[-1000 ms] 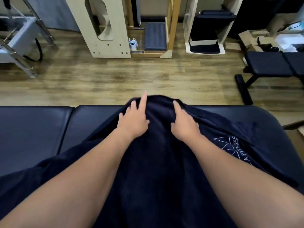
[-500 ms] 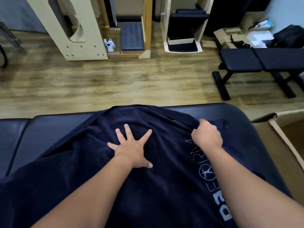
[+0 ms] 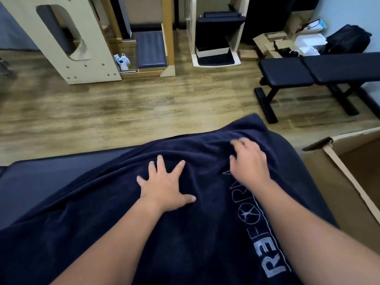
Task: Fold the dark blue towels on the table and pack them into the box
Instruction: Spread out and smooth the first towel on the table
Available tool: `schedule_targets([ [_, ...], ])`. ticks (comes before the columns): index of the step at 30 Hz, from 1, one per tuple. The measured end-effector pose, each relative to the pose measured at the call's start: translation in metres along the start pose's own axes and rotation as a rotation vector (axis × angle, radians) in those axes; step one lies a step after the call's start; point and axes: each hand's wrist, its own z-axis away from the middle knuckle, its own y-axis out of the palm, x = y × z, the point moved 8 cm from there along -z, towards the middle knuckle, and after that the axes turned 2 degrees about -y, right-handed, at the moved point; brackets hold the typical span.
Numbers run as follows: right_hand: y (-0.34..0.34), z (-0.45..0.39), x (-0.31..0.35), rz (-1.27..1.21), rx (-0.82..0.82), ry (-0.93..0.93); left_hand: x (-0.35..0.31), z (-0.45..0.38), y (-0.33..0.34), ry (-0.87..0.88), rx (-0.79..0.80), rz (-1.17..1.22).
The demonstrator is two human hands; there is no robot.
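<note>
The left hand [image 3: 164, 188] is pressing flat, fingers spread, pinning the dark blue towel [image 3: 115, 233] at frame centre while the right hand [image 3: 247, 161], fingers curled, is bunching its far edge, likely to fold.

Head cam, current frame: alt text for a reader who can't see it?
Left hand presses flat on a dark blue towel spread over a padded table; right hand grips the towel's far edge. An open cardboard box stands at right.

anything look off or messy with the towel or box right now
Nothing is damaged or spilled. The dark blue towel is not yet flat: it bunches into wrinkles under the right hand, while the left hand presses it flat-palmed. The cardboard box stands open beside the table, its near flap a bit ragged.
</note>
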Motion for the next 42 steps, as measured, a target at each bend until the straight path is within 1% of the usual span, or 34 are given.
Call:
schedule_targets([
  [2,0.019,0.019,-0.017,0.074,0.127,0.072,-0.010,-0.005,0.006,-0.007,0.042,0.028],
  [4,0.030,0.023,-0.043,0.047,0.234,0.210,-0.015,-0.008,0.013,-0.031,0.071,-0.015],
  [6,0.028,0.016,-0.059,0.030,0.284,0.300,-0.015,-0.011,0.014,-0.046,0.068,-0.030],
  [8,0.023,0.012,-0.065,0.013,0.297,0.346,-0.015,-0.011,0.013,-0.047,0.068,-0.032],
  [10,0.021,0.015,-0.062,-0.026,0.246,0.357,-0.014,-0.010,0.012,-0.050,0.081,-0.037],
  [13,0.002,0.039,-0.072,-0.063,0.020,0.417,-0.014,-0.008,0.010,-0.056,0.097,-0.049],
  [14,-0.005,0.053,-0.084,-0.071,-0.045,0.479,-0.014,-0.008,0.010,-0.058,0.096,-0.048],
  [16,-0.014,0.083,-0.112,-0.067,-0.123,0.639,-0.014,-0.008,0.009,-0.059,0.091,-0.043],
  [18,-0.022,0.104,-0.132,-0.038,-0.137,0.743,-0.014,-0.009,0.010,-0.063,0.092,-0.043],
  [21,-0.025,0.102,-0.141,-0.016,-0.082,0.717,-0.015,-0.007,0.009,-0.085,0.103,-0.056],
  [23,-0.024,0.094,-0.146,-0.087,-0.030,0.719,-0.017,-0.006,0.007,-0.105,0.113,-0.074],
  [25,-0.023,0.087,-0.151,-0.132,0.012,0.748,-0.023,-0.003,0.003,-0.124,0.119,-0.131],
  [26,-0.024,0.084,-0.152,-0.119,0.028,0.747,-0.032,-0.002,0.000,-0.101,0.101,-0.180],
  [28,-0.025,0.078,-0.149,-0.120,0.052,0.730,-0.067,0.004,-0.001,0.052,0.039,-0.239],
  [29,-0.023,0.075,-0.148,-0.155,0.061,0.731,-0.090,0.009,0.003,0.148,0.021,-0.213],
  [31,-0.020,0.071,-0.148,-0.250,0.088,0.758,-0.128,0.019,0.019,0.262,0.058,-0.139],
  [32,-0.022,0.070,-0.150,-0.283,0.095,0.770,-0.141,0.022,0.030,0.272,0.092,-0.152],
  [34,-0.033,0.063,-0.156,-0.259,0.047,0.762,-0.152,0.023,0.043,0.251,0.115,-0.230],
  [36,-0.054,0.055,-0.166,-0.149,-0.074,0.740,-0.152,0.019,0.046,0.233,0.111,-0.253],
  [38,-0.065,0.047,-0.172,-0.122,-0.160,0.689,-0.150,0.018,0.044,0.237,0.102,-0.259],
  [39,-0.062,0.043,-0.172,-0.152,-0.167,0.644,-0.150,0.019,0.044,0.239,0.098,-0.258],
  [42,-0.045,0.046,-0.147,-0.170,-0.080,0.435,-0.149,0.020,0.043,0.244,0.089,-0.230],
])
